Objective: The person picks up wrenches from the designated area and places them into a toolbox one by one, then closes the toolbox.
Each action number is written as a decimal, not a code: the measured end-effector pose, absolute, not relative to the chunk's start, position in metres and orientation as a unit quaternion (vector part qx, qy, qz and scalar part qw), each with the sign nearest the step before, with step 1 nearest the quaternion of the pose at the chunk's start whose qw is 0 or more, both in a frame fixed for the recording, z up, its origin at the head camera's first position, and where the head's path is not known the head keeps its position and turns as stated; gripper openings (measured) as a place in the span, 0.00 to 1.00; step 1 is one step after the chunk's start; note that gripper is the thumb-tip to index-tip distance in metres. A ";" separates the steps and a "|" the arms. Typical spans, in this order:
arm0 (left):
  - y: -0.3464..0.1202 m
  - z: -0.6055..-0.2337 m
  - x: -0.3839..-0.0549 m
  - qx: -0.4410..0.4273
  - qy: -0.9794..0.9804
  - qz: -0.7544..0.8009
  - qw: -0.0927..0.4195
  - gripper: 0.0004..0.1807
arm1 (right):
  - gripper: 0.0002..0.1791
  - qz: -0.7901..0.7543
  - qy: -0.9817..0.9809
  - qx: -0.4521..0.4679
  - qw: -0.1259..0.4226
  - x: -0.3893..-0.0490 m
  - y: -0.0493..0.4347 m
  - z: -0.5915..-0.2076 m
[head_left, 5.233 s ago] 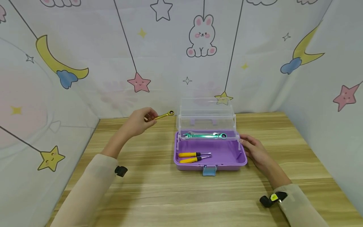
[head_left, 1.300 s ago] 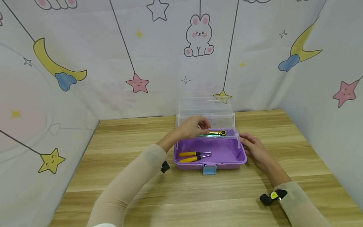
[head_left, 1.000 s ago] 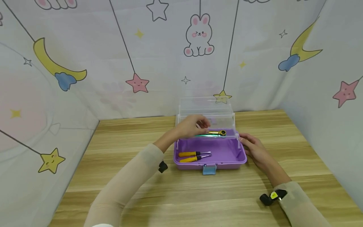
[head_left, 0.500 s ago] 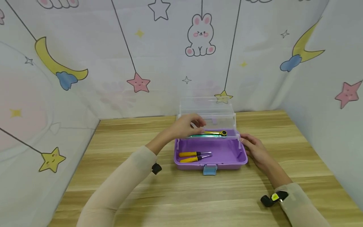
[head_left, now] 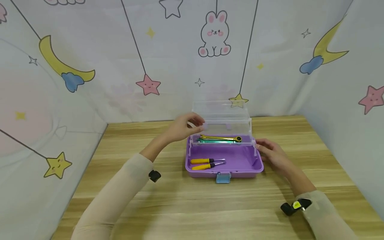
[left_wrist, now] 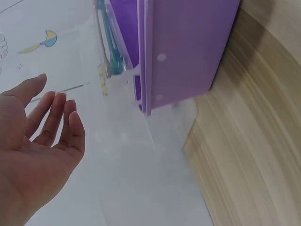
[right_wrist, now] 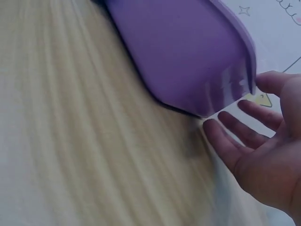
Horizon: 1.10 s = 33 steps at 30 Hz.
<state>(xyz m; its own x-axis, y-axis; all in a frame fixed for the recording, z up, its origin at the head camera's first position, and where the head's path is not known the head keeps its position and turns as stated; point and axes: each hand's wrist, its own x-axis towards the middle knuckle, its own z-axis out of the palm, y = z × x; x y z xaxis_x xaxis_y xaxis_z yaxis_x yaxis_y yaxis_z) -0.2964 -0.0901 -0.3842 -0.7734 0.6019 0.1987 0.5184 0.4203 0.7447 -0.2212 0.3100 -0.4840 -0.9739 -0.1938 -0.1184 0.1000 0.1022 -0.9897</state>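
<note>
My left hand (head_left: 183,128) hovers at the upper left of a purple toolbox (head_left: 201,174), fingers loosely bent and nothing between them; the left wrist view shows its empty palm. A gold ratchet wrench (head_left: 222,137) lies in the clear upper tray, just behind a green ratchet wrench (head_left: 217,141). My right hand (head_left: 274,155) is at the box's right end, thumb at the rim in the right wrist view, with the other fingers relaxed beside the corner. Two yellow-handled screwdrivers, the rear one (head_left: 201,161) and the front one (head_left: 201,167), lie in the lower compartment.
The toolbox's transparent lid (head_left: 220,108) stands raised at the back, close to the patterned curtain (head_left: 174,60). A blue latch (head_left: 223,178) hangs down at the front. All this is on a wood-grain table (head_left: 180,200).
My left hand carried the gold wrench from the left into the upper tray, let it go and drew back left. The right hand stays at the box's right end.
</note>
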 end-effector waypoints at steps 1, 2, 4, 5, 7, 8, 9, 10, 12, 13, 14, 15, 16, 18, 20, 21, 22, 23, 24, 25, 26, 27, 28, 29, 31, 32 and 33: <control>-0.093 -0.383 -0.298 0.330 0.840 0.429 0.045 0.17 | 0.30 -0.657 0.744 -0.039 0.114 -0.222 0.312 -0.481; -0.096 -0.383 -0.299 0.325 0.840 0.434 0.040 0.17 | 0.31 -0.643 0.755 -0.048 0.119 -0.223 0.314 -0.479; -0.102 -0.383 -0.301 0.311 0.837 0.450 0.033 0.18 | 0.31 -0.615 0.775 -0.061 0.128 -0.225 0.318 -0.474; -0.105 -0.383 -0.302 0.303 0.835 0.459 0.031 0.19 | 0.31 -0.605 0.782 -0.066 0.133 -0.227 0.320 -0.471; -0.111 -0.385 -0.304 0.282 0.830 0.481 0.026 0.20 | 0.30 -0.584 0.797 -0.074 0.135 -0.231 0.324 -0.465; -0.114 -0.386 -0.304 0.269 0.828 0.491 0.021 0.20 | 0.30 -0.575 0.803 -0.078 0.135 -0.233 0.326 -0.462; -0.116 -0.387 -0.304 0.256 0.826 0.502 0.015 0.20 | 0.30 -0.568 0.807 -0.082 0.135 -0.235 0.328 -0.458; -0.119 -0.388 -0.304 0.241 0.823 0.514 0.007 0.20 | 0.30 -0.564 0.811 -0.085 0.134 -0.237 0.329 -0.453; -0.123 -0.392 -0.305 0.211 0.817 0.537 -0.012 0.19 | 0.30 -0.558 0.814 -0.090 0.132 -0.241 0.331 -0.445; -0.126 -0.394 -0.306 0.197 0.813 0.548 -0.022 0.19 | 0.31 -0.558 0.814 -0.092 0.131 -0.244 0.332 -0.441; -0.127 -0.397 -0.307 0.181 0.808 0.560 -0.031 0.19 | 0.31 -0.560 0.813 -0.092 0.129 -0.246 0.333 -0.438; -0.129 -0.400 -0.309 0.168 0.802 0.573 -0.038 0.20 | 0.31 -0.562 0.812 -0.091 0.127 -0.249 0.333 -0.434; -0.130 -0.403 -0.310 0.152 0.796 0.584 -0.042 0.20 | 0.31 -0.563 0.812 -0.089 0.124 -0.252 0.333 -0.432; -0.131 -0.411 -0.315 0.122 0.789 0.600 -0.039 0.22 | 0.32 -0.569 0.810 -0.083 0.116 -0.258 0.333 -0.430; -0.130 -0.419 -0.318 0.093 0.784 0.614 -0.022 0.25 | 0.32 -0.579 0.805 -0.073 0.108 -0.265 0.332 -0.431; -0.129 -0.423 -0.320 0.078 0.781 0.620 -0.010 0.26 | 0.33 -0.581 0.804 -0.067 0.105 -0.268 0.331 -0.432; -0.127 -0.427 -0.321 0.063 0.777 0.627 0.002 0.27 | 0.33 -0.584 0.803 -0.063 0.102 -0.272 0.330 -0.434; -0.126 -0.431 -0.322 0.049 0.772 0.634 0.015 0.29 | 0.34 -0.589 0.800 -0.055 0.100 -0.276 0.329 -0.437; -0.123 -0.435 -0.323 0.036 0.767 0.640 0.026 0.30 | 0.34 -0.593 0.798 -0.048 0.098 -0.280 0.327 -0.439; -0.121 -0.438 -0.324 0.022 0.761 0.647 0.038 0.31 | 0.35 -0.598 0.795 -0.041 0.097 -0.284 0.325 -0.442; -0.118 -0.441 -0.325 0.008 0.755 0.654 0.048 0.31 | 0.36 -0.605 0.790 -0.033 0.097 -0.288 0.322 -0.445; -0.114 -0.444 -0.326 -0.004 0.749 0.660 0.057 0.32 | 0.36 -0.610 0.786 -0.026 0.097 -0.291 0.320 -0.447; -0.111 -0.448 -0.327 -0.013 0.744 0.665 0.066 0.32 | 0.36 -0.616 0.781 -0.018 0.097 -0.295 0.317 -0.449; -0.108 -0.450 -0.327 -0.023 0.740 0.668 0.076 0.32 | 0.37 -0.623 0.776 -0.010 0.096 -0.297 0.314 -0.451; -0.102 -0.456 -0.328 -0.039 0.733 0.673 0.096 0.32 | 0.35 -0.633 0.768 0.000 0.094 -0.302 0.309 -0.454; -0.100 -0.459 -0.329 -0.044 0.727 0.676 0.108 0.33 | 0.35 -0.639 0.763 0.005 0.093 -0.304 0.306 -0.455; -0.098 -0.462 -0.329 -0.045 0.722 0.680 0.119 0.33 | 0.34 -0.642 0.761 0.009 0.093 -0.305 0.304 -0.456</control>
<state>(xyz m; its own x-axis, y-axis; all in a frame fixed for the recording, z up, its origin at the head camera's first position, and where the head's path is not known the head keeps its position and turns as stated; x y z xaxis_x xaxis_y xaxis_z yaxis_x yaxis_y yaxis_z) -0.3291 -0.0979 -0.4625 -0.9674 0.0964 -0.2341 -0.2278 0.0717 0.9711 -0.3052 0.3041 -0.4565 -0.9825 -0.1065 -0.1526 0.1325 0.1754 -0.9755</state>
